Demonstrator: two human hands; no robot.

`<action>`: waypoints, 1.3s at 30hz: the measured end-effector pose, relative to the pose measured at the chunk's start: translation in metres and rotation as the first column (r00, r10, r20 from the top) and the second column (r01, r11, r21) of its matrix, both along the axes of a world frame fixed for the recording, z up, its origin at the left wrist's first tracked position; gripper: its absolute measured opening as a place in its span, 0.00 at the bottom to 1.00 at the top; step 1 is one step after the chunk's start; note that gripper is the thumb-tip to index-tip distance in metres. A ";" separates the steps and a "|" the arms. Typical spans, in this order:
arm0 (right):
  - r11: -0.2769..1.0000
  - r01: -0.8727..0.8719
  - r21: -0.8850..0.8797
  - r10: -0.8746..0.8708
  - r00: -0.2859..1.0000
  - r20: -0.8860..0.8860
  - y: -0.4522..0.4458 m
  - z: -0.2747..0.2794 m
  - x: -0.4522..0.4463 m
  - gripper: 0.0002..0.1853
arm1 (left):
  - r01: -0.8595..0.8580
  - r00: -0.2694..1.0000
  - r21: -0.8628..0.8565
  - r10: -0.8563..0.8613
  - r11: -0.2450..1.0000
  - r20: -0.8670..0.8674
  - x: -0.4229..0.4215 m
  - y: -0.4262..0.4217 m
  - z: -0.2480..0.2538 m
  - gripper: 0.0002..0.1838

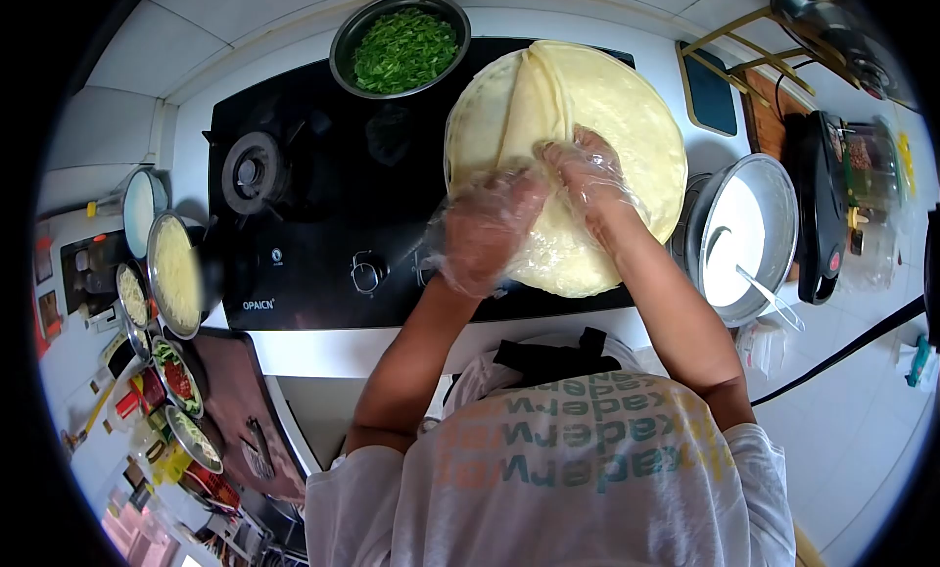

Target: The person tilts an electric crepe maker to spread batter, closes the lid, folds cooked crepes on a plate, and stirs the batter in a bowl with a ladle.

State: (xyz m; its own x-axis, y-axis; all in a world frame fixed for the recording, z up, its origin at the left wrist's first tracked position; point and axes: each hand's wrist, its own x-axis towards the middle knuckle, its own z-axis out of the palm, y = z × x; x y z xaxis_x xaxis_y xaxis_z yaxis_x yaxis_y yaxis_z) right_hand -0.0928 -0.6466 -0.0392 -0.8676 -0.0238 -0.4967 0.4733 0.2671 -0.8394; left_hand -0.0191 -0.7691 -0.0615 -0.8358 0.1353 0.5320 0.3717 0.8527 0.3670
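Observation:
A stack of thin, pale yellow pancakes [627,107] lies over the right side of the black stove. The top thin pancake [534,107] is partly folded, its layers forming a raised ridge that runs from the far edge toward my hands. Both hands wear loose clear plastic gloves. My right hand [592,175] pinches the near end of the fold, around the middle of the stack. At the stack's near left edge, my left hand [494,224] is closed on the pancake's edge; it is slightly blurred, and the glove and knuckles hide its fingertips.
A metal bowl of chopped greens [406,53] stands behind the stove [323,234]. To the right is a pot of white liquid [749,214] with a ladle [769,295]. Several bowls and plates of food, including a yellow-filled bowl [176,273], line the left beside a brown board [240,381].

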 end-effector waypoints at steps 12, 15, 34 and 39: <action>0.997 0.036 -0.068 -0.030 0.997 0.076 -0.001 0.018 0.007 0.23 | -0.444 0.887 0.197 0.398 0.874 0.236 -0.017 -0.034 -0.014 0.13; 0.996 0.015 -0.089 -0.009 0.997 0.072 0.003 0.010 0.004 0.23 | -0.433 0.899 0.257 0.396 0.864 0.185 -0.020 -0.032 -0.018 0.13; 0.988 0.029 -0.150 -0.013 0.994 0.108 0.001 0.018 0.006 0.21 | -0.532 0.808 0.461 0.264 0.711 0.526 -0.035 -0.040 -0.004 0.12; 0.989 0.042 -0.143 -0.030 0.996 0.087 0.001 0.019 0.007 0.19 | -0.489 0.861 0.487 0.311 0.724 0.402 -0.031 -0.035 -0.009 0.10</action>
State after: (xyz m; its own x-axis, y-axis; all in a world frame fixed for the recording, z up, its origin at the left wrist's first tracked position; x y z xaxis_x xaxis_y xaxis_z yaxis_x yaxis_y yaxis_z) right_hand -0.0861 -0.6452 -0.0201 -0.8241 -0.0701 -0.5621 0.5514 0.1279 -0.8244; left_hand -0.0501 -0.8046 -0.0704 -0.8601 -0.4898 0.1424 -0.1483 0.5071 0.8490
